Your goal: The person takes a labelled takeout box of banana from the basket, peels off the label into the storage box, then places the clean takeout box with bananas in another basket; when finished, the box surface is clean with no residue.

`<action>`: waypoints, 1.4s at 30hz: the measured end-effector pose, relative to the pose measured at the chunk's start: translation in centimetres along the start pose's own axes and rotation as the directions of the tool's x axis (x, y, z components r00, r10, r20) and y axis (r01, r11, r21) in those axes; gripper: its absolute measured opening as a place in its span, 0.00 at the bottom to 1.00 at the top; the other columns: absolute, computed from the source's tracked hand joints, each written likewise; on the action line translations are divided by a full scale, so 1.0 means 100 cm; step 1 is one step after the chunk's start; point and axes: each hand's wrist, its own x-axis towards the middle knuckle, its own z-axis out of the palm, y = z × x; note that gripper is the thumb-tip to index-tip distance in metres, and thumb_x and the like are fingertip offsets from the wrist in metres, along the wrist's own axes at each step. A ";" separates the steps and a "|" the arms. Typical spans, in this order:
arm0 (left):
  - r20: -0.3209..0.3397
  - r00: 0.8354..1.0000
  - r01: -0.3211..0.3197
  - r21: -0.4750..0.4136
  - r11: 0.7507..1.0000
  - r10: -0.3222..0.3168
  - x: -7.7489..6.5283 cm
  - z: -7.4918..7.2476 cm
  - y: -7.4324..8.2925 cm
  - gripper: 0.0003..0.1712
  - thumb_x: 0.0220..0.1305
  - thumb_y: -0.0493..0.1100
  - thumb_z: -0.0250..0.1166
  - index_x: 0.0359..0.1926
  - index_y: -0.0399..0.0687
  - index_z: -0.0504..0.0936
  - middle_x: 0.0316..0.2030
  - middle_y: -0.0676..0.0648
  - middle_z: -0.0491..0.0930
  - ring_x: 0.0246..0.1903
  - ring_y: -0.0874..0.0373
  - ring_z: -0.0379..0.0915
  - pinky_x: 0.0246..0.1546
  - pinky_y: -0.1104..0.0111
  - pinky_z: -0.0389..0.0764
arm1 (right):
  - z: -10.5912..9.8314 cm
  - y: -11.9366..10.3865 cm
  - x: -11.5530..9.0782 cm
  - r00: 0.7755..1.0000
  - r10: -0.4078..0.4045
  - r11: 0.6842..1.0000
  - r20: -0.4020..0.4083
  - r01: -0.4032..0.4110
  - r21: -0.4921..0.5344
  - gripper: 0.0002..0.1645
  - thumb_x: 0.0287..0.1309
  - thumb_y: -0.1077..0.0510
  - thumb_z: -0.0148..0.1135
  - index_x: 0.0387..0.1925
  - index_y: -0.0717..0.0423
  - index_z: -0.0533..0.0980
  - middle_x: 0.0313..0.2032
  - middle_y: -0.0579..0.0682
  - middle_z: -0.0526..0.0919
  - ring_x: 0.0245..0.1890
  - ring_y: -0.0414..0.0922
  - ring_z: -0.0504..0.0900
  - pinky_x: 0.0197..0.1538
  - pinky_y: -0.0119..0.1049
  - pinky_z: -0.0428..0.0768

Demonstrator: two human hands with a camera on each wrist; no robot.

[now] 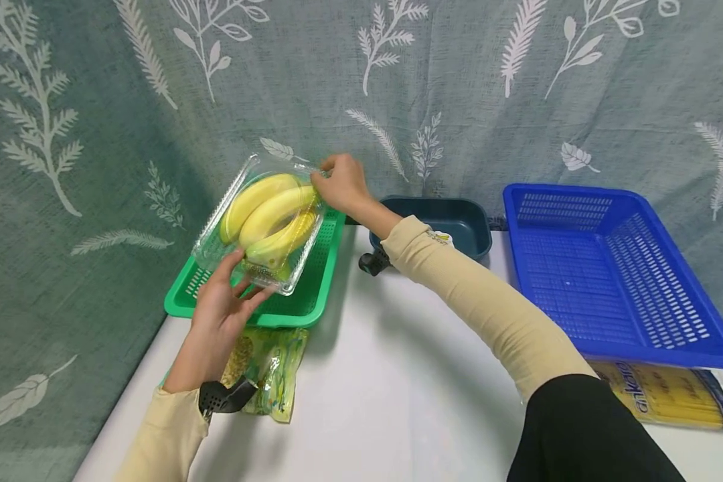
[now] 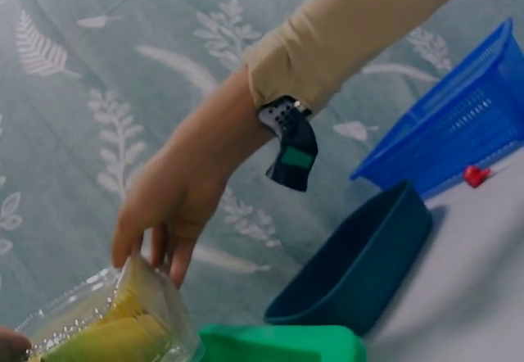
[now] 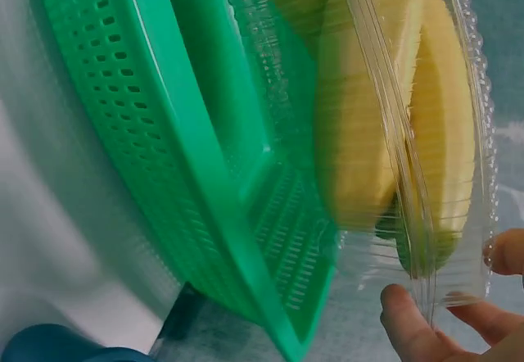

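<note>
A clear plastic clamshell [image 1: 300, 268] with several yellow bananas [image 1: 277, 213] inside is tilted over the green basket [image 1: 313, 311]. My left hand [image 1: 225, 304] grips its near lower edge, thumb on the front and the other fingers beneath. At the far right corner, my right hand [image 1: 345, 182] pinches the edge between thumb and fingers. In the right wrist view, ridged plastic covers the bananas [image 3: 368, 133], and right fingertips [image 3: 401, 305] press at the corner. The left wrist view catches the right hand [image 2: 176, 206] reaching down onto the clamshell [image 2: 176, 321].
A dark teal tub [image 1: 472, 227] stands right of the green basket, behind my right forearm. Farther right is a blue basket [image 1: 693, 294], with a pasta packet [image 1: 669, 395] before it. A green-and-yellow packet [image 1: 277, 375] lies in front of the green basket. A patterned curtain [image 1: 458, 80] hangs behind.
</note>
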 end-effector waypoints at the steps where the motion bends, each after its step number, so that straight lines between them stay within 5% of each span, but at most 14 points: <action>1: -0.007 1.000 0.009 0.010 1.000 -0.009 0.002 0.002 0.000 0.41 0.72 0.49 0.61 0.77 0.73 0.50 0.77 0.48 0.34 0.76 0.46 0.35 0.63 0.57 0.68 | 0.001 0.002 0.002 1.000 0.010 1.000 -0.001 -0.010 -0.006 0.22 0.72 0.52 0.57 0.58 0.61 0.79 0.55 0.54 0.82 0.33 0.42 0.80 0.34 0.35 0.76; 7: -0.049 0.997 0.064 -0.024 0.998 -0.065 0.011 0.006 0.004 0.44 0.70 0.48 0.63 0.77 0.76 0.47 0.77 0.50 0.33 0.76 0.50 0.36 0.63 0.55 0.67 | 0.009 0.007 0.011 0.999 0.032 0.999 0.006 -0.031 -0.021 0.21 0.73 0.53 0.56 0.58 0.61 0.79 0.56 0.55 0.82 0.14 0.35 0.66 0.33 0.32 0.73; 11: -0.085 0.992 0.089 -0.049 0.995 -0.093 0.017 0.007 0.007 0.45 0.70 0.48 0.63 0.76 0.79 0.45 0.77 0.51 0.34 0.76 0.52 0.37 0.64 0.55 0.67 | 0.017 0.010 0.018 0.998 0.059 0.998 0.034 -0.058 -0.032 0.21 0.73 0.52 0.54 0.58 0.60 0.79 0.34 0.55 0.86 0.09 0.36 0.58 0.22 0.31 0.67; 14: -0.108 0.987 0.113 -0.054 0.992 -0.118 0.020 0.008 0.011 0.46 0.71 0.48 0.62 0.76 0.82 0.43 0.76 0.53 0.34 0.75 0.56 0.37 0.64 0.55 0.66 | 0.023 0.011 0.022 0.994 0.094 0.995 0.057 -0.092 -0.048 0.21 0.74 0.50 0.54 0.57 0.59 0.80 0.15 0.49 0.74 0.08 0.37 0.53 0.17 0.31 0.62; 19: -0.130 0.979 0.153 -0.049 0.987 -0.158 0.024 0.007 0.014 0.46 0.71 0.48 0.61 0.75 0.85 0.42 0.75 0.54 0.33 0.75 0.58 0.37 0.64 0.55 0.66 | 0.029 0.013 0.022 0.990 0.120 0.992 0.074 -0.117 -0.044 0.15 0.72 0.51 0.55 0.38 0.58 0.79 0.11 0.43 0.58 0.09 0.38 0.49 0.16 0.31 0.58; 22: -0.136 0.977 0.162 -0.034 0.986 -0.165 0.028 0.006 0.015 0.45 0.72 0.49 0.60 0.75 0.87 0.42 0.74 0.54 0.31 0.74 0.59 0.37 0.64 0.56 0.67 | 0.030 0.012 0.020 0.988 0.127 0.991 0.089 -0.123 -0.055 0.15 0.72 0.51 0.56 0.33 0.58 0.75 0.12 0.44 0.57 0.10 0.38 0.49 0.18 0.31 0.57; 25: -0.150 0.974 0.168 -0.029 0.985 -0.171 0.032 0.005 0.016 0.45 0.72 0.49 0.60 0.74 0.87 0.41 0.74 0.55 0.30 0.74 0.60 0.37 0.64 0.56 0.67 | 0.029 0.011 0.016 0.984 0.142 0.989 0.106 -0.136 -0.059 0.17 0.72 0.50 0.56 0.48 0.61 0.78 0.19 0.46 0.71 0.10 0.38 0.51 0.20 0.31 0.62; 27: -0.167 0.970 0.173 -0.034 0.984 -0.176 0.035 0.005 0.016 0.46 0.71 0.48 0.61 0.74 0.88 0.42 0.74 0.55 0.29 0.73 0.60 0.38 0.63 0.55 0.68 | 0.027 0.009 0.014 0.982 0.148 0.989 0.119 -0.144 -0.045 0.25 0.72 0.50 0.56 0.63 0.60 0.74 0.33 0.50 0.82 0.11 0.38 0.54 0.22 0.32 0.66; 30: -0.194 0.964 0.177 -0.048 0.983 -0.183 0.040 0.004 0.016 0.47 0.70 0.48 0.63 0.74 0.87 0.43 0.75 0.56 0.28 0.74 0.58 0.38 0.62 0.53 0.69 | 0.023 0.008 0.008 0.981 0.133 0.991 0.138 -0.131 -0.024 0.27 0.73 0.49 0.56 0.65 0.60 0.72 0.53 0.53 0.82 0.11 0.38 0.56 0.24 0.33 0.67; 33: -0.195 0.960 0.195 -0.058 0.979 -0.203 0.045 0.003 0.017 0.45 0.69 0.48 0.63 0.74 0.85 0.47 0.75 0.60 0.28 0.74 0.57 0.36 0.63 0.52 0.69 | 0.019 0.009 0.001 0.983 0.109 0.994 0.146 -0.110 0.003 0.26 0.72 0.49 0.57 0.63 0.60 0.75 0.60 0.53 0.78 0.12 0.37 0.59 0.25 0.33 0.68; 37: -0.188 0.957 0.219 -0.045 0.975 -0.223 0.049 0.002 0.017 0.41 0.70 0.48 0.63 0.74 0.80 0.52 0.74 0.63 0.31 0.74 0.57 0.35 0.64 0.52 0.67 | 0.014 0.014 -0.008 0.984 0.086 0.996 0.155 -0.091 0.025 0.23 0.71 0.49 0.58 0.60 0.59 0.78 0.60 0.53 0.78 0.13 0.37 0.65 0.27 0.33 0.70; 42: -0.231 0.939 0.243 -0.073 0.967 -0.254 0.056 -0.002 0.019 0.51 0.70 0.48 0.63 0.76 0.84 0.36 0.75 0.60 0.25 0.75 0.58 0.34 0.66 0.53 0.66 | 0.009 0.014 -0.015 0.983 0.056 0.997 0.175 -0.064 0.039 0.22 0.71 0.49 0.58 0.58 0.58 0.79 0.59 0.54 0.80 0.11 0.37 0.63 0.24 0.33 0.67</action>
